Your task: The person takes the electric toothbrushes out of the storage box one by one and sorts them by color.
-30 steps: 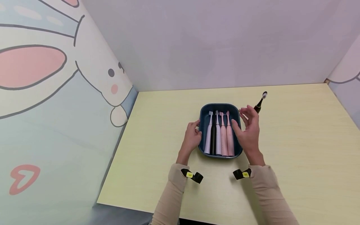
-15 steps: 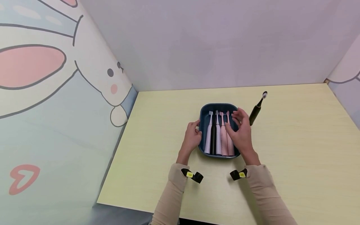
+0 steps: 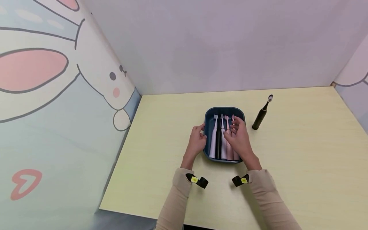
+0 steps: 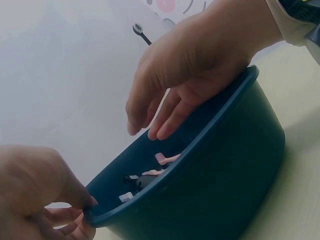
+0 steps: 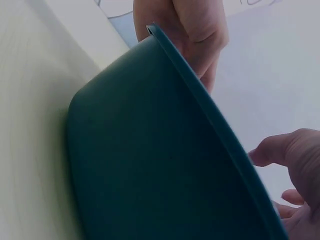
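Observation:
My left hand point(image 3: 197, 140) pinches the left rim of a dark blue plastic bin point(image 3: 222, 162), thumb over the edge and fingers outside, as the left wrist view shows. Inside, electric toothbrushes lie side by side, heads away from me: a white one point(image 3: 213, 145), a black one point(image 3: 218, 145), another pale one point(image 3: 224, 150) and pink ones point(image 3: 229, 152) at the right. Over the bin's right side hovers my right hand point(image 3: 241, 140), fingers loosely bent and apart, holding nothing visible. It partly hides the rightmost pink toothbrush point(image 3: 236, 156).
A black electric toothbrush point(image 3: 260, 118) stands upright on the pale yellow table point(image 3: 302, 143), right of the bin. Behind the table rises a plain wall point(image 3: 224, 48); a wall with a cartoon rabbit point(image 3: 100, 76) borders its left side.
My right hand has moved left, from the bin's right edge to over the pink toothbrushes, uncovering the standing black toothbrush. The left hand stays at the rim.

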Demonstrator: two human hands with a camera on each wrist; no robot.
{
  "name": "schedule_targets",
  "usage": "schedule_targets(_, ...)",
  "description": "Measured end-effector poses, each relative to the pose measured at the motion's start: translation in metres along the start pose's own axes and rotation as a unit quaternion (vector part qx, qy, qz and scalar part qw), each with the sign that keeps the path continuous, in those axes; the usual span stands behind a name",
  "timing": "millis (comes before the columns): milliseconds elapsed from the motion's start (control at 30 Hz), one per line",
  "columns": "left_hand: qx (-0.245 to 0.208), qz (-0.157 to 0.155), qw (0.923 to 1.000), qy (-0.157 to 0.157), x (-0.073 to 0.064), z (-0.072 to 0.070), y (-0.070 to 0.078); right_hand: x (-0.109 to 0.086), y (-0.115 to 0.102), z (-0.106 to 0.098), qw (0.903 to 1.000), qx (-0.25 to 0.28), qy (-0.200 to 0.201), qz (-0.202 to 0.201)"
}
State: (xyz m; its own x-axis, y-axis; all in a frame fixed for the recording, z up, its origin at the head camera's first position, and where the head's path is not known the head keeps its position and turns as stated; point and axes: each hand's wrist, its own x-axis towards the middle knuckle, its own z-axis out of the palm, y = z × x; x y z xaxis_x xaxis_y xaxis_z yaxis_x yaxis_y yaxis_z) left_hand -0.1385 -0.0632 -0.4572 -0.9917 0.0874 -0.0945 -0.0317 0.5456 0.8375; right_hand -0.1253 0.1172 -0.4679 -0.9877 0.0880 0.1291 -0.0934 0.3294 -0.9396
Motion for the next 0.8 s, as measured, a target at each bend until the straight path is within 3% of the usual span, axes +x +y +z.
schedule_targets(300,-0.002,-0.001,1.0,0.0,-0.0001,0.0007,-0.0001,0.0001,-0.0016,0.0014,0.9959,-0.065,-0.056,0.026)
schedule_targets(533,-0.002,0.007,1.0,0.001,0.0005,0.001,-0.0026,0.0018,-0.002,0.0037,0.9881,-0.066,-0.115,0.078)
schedule_targets(800,0.005,0.01,0.9999,0.003,-0.0002,0.0002,-0.0012,0.0035,-0.0049,0.0087,0.9801,-0.092,-0.141,0.105)
